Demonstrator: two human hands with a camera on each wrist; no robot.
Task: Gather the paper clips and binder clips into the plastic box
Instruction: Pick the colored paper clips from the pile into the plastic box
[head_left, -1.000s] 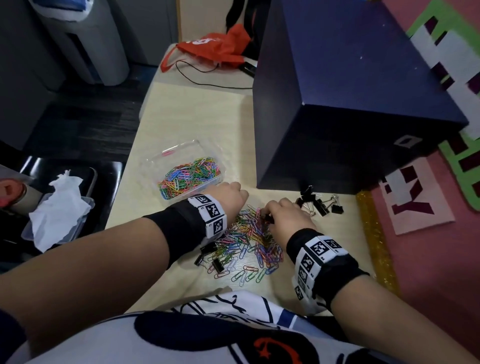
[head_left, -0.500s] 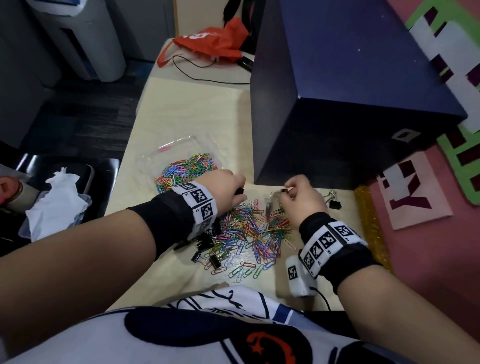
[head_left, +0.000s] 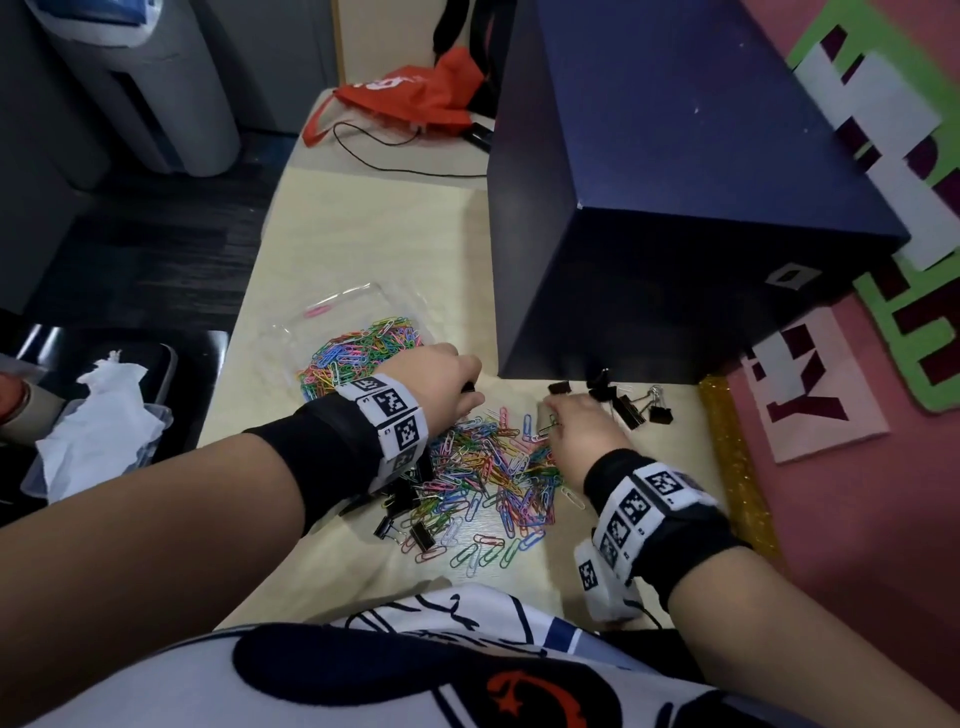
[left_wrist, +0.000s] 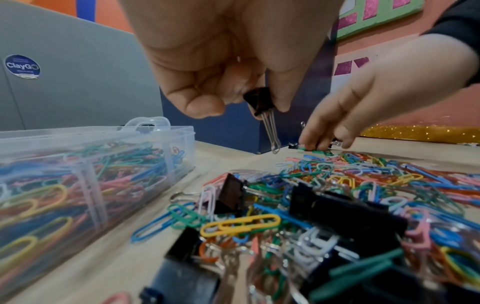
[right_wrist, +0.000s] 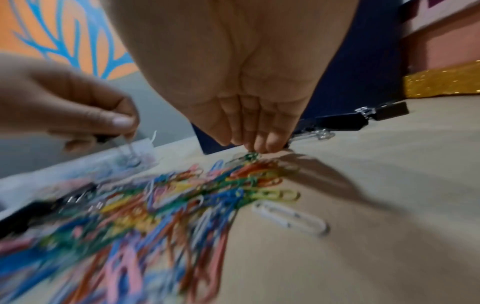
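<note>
Coloured paper clips (head_left: 488, 467) lie heaped on the bench (head_left: 374, 234) w/ black binder clips (head_left: 631, 408) at the heap's near-left edge & by the navy box (head_left: 675, 218); the clear plastic box (left_wrist: 85, 164), part full of clips, sits just left. Left hand (left_wrist: 233, 61) pinches one binder clip (left_wrist: 259, 101), wire handles hanging down; right hand (right_wrist: 246, 92) has fingertips pressed together on a green clip at the heap's far edge. Round sticker (left_wrist: 22, 66) on a grey panel reads "ClayGo"; red bag (head_left: 415, 104) & cable lie further back.

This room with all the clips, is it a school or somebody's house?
Probably a classroom or office, though I can't be sure. Cut-out letters on a pink board with gold glitter trim, heaps of loose paper clips on a pale table, and a grey machine nearby suggest it.
</note>
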